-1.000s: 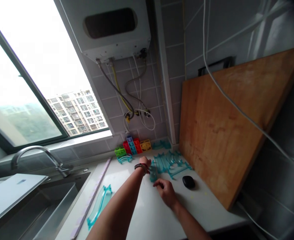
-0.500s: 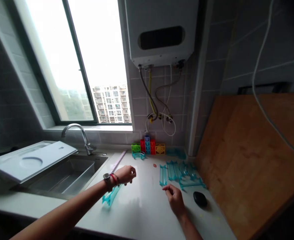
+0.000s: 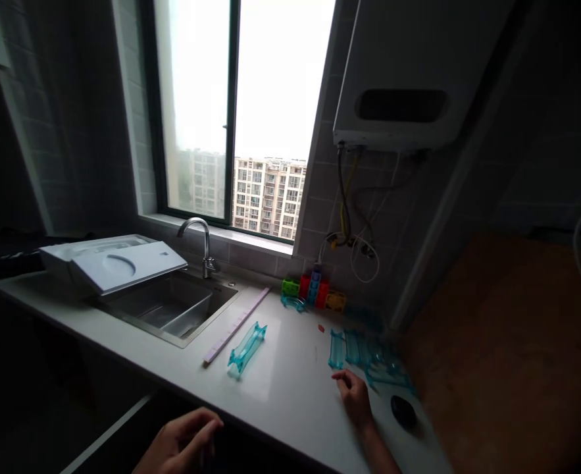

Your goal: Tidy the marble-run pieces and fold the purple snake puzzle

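My left hand hangs in front of the counter's front edge, its fingers loosely curled in with the thumb against them. No object shows in it. My right hand rests low over the counter with curled fingers, also holding nothing visible. Just beyond its fingertips lies a straight, clear teal plastic track piece. More teal pieces are grouped to the right of that one, some curved. Another teal track piece lies alone at the left, beside a long pale purple strip.
Coloured toy blocks stand by the wall, a curved teal piece before them. A small reddish bit lies nearby. A black mouse-like object is at right. White packaging partly covers the sink. A wooden board leans at right.
My left hand has drawn back from above the counter to in front of its edge, uncovering the left teal track piece. My right hand stays nearly in place. The view has turned left.
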The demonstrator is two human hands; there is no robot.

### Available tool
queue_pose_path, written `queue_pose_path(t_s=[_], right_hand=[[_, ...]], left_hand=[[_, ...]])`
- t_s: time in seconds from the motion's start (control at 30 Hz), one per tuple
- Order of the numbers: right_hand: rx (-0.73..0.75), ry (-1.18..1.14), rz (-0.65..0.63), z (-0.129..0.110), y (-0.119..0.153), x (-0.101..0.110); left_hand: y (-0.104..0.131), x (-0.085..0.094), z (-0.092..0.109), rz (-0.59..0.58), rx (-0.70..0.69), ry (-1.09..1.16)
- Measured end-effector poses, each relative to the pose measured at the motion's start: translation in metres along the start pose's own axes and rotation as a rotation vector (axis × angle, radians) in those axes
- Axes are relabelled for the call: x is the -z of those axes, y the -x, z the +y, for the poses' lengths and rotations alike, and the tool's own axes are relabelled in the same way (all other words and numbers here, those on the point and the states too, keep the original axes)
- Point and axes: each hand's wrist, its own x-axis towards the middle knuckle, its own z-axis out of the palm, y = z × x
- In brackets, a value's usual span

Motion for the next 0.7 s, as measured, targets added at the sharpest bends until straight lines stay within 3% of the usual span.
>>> queue_pose_path(t_s=[0.1,0.17,0.3,0.43,0.6,0.7], right_hand=[[0.021,0.041,-0.012,-0.006,0.0,0.002],[0.041,0.063,-0.018,-0.009,0.0,0.004],[0.064,0.086,-0.016,-0.01,0.002,0.006],[0.052,0.075,-0.026,-0.006,0.011,0.006],[0.022,0.042,-0.056,-0.004,0.019,0.005],[0.008,0.023,-0.071,-0.007,0.019,0.006]], left_hand=[[-0.023,0.008,0.025,-0.011,-0.037,0.19],[-0.035,0.012,0.035,0.016,-0.081,0.182],[-0.054,0.015,0.046,0.113,-0.177,-0.176],[-0.087,0.003,0.048,0.234,-0.181,-0.642],[-0.149,-0.022,0.038,0.208,-0.143,-0.86],[-0.18,-0.029,0.033,0.173,-0.095,-0.9]])
